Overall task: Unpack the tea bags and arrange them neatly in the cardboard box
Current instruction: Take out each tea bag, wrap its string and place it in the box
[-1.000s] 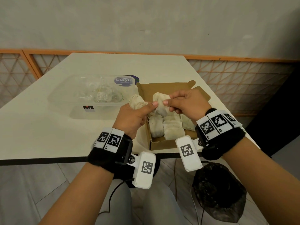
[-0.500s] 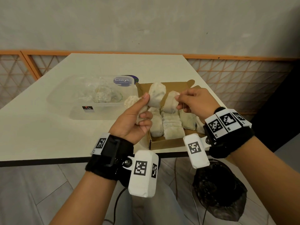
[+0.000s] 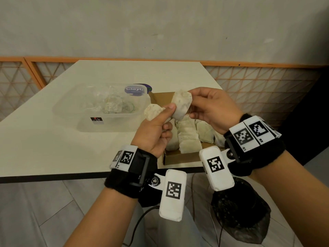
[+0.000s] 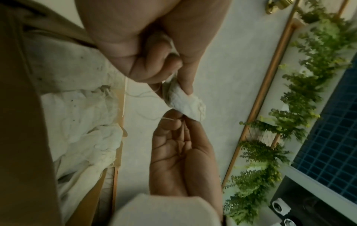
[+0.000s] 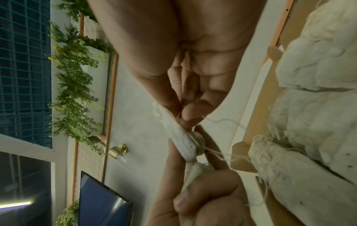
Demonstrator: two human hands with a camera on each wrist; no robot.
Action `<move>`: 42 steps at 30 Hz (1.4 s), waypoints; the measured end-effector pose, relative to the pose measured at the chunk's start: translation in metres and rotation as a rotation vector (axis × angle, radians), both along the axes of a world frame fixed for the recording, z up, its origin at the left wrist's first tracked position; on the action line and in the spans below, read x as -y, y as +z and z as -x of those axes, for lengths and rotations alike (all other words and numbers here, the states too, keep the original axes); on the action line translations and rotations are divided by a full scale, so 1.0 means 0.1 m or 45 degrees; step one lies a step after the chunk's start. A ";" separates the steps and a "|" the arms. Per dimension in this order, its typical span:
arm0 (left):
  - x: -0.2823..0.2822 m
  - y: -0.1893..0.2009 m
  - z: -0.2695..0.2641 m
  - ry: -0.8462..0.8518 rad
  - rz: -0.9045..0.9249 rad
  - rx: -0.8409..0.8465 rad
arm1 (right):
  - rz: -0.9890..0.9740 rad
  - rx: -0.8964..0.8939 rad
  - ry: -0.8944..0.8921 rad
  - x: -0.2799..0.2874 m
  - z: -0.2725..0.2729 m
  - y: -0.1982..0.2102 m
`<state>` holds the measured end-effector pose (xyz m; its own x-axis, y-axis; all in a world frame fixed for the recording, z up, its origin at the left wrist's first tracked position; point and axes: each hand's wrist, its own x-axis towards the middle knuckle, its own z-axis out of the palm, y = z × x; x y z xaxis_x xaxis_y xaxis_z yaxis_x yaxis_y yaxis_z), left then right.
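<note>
Above the open cardboard box [image 3: 179, 155], both hands hold up one white tea bag [image 3: 182, 104]. My left hand [image 3: 169, 113] presses its thumb on that bag's left edge and also grips a second tea bag [image 3: 152, 114] in its curled fingers. The right hand [image 3: 193, 107] pinches the raised bag's right edge, where a thin string hangs. Several tea bags [image 3: 188, 138] lie in rows inside the box. The left wrist view shows the pinched tea bag [image 4: 185, 105] between the two hands. From the right wrist it appears edge-on as tea bag [image 5: 181, 142].
A clear plastic container [image 3: 85, 120] with crumpled clear wrappers stands left of the box on the white table [image 3: 44, 145]. A black bag [image 3: 238, 213] sits on the floor under the table's near edge. A wall and orange lattice lie behind.
Both hands have risen from just over the box. The tea bag between them is now held higher and upright, and my right hand has moved up to its right edge.
</note>
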<state>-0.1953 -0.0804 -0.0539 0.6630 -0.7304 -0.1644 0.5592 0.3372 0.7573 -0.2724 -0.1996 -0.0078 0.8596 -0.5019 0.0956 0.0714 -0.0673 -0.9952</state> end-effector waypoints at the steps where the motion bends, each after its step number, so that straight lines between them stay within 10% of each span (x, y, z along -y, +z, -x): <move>1: 0.00 0.01 0.00 0.028 -0.002 0.036 | 0.003 0.003 0.004 0.01 0.01 0.01; 13: -0.18 0.02 -0.22 0.284 -0.092 0.194 | 0.591 -0.481 -0.237 0.37 0.02 -0.15; 20: -0.19 0.00 -0.23 0.236 -0.038 0.225 | 0.129 -0.338 -0.013 0.01 -0.06 -0.10; 42: -0.16 -0.06 -0.05 0.009 -0.270 0.535 | 0.616 -0.106 -0.045 0.00 -0.15 -0.01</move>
